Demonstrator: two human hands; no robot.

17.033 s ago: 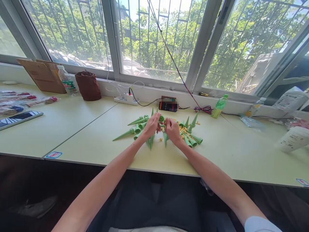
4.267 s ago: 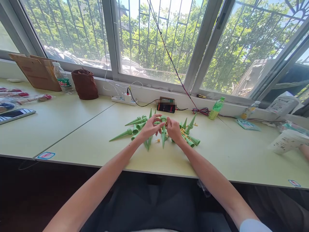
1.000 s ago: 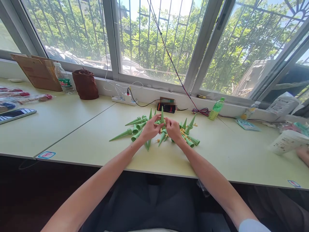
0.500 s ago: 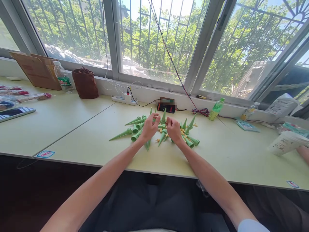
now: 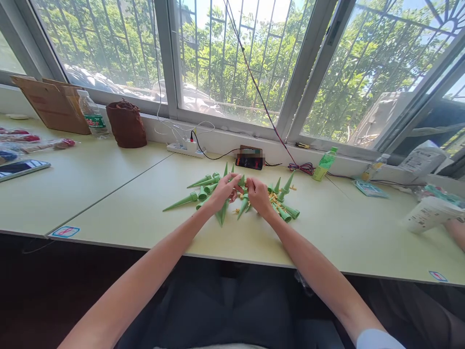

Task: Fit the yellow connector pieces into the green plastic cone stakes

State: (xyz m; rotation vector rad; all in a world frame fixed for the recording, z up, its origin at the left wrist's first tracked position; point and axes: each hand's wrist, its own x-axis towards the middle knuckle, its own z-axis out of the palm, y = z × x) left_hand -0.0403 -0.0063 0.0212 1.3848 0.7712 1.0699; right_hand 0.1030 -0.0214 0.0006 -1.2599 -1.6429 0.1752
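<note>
Green spike (image 5: 241, 181) pinched in L hand (image 5: 222, 193) fingertips above spike pile (image 5: 203, 186), mid desk (image 5: 145, 218); R hand (image 5: 258, 195) fingers curled at its cap, grip unclear. I'd keep it steady, parts aligned.

Bright window backlight, glare, wide-angle edge distortion.

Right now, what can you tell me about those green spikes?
The green spikes are slim, pointed cones, seemingly plastic, each with a wider collar. They lie in a loose heap on the pale table, tips fanning outward, mixed with small yellow parts. The left hand and right hand touch its middle.
</note>
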